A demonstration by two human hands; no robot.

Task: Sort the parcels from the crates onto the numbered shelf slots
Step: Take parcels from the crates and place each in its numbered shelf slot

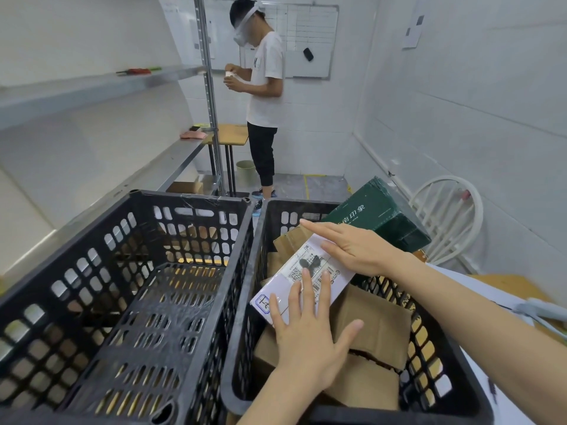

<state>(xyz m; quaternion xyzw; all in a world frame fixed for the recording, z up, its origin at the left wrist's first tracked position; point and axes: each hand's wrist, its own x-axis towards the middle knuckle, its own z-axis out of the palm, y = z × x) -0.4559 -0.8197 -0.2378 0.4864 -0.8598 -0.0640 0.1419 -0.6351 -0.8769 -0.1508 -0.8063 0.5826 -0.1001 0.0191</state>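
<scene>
Two black plastic crates stand side by side in front of me. The left crate (196, 271) shows only its slatted bottom. The right crate (245, 302) holds several brown cardboard parcels (377, 326) and a dark green box (380, 216) leaning on its far right rim. On top lies a white parcel with a printed label (302, 273). My left hand (310, 338) lies flat on its near end, fingers spread. My right hand (352, 243) rests flat on its far end. Neither hand is closed around it.
A grey metal shelf (92, 87) with two bare boards runs along the left wall. Another person (265, 87) stands at the far end beside a small wooden table (233, 133) and a bin (245, 171). A white chair (448, 216) sits at right.
</scene>
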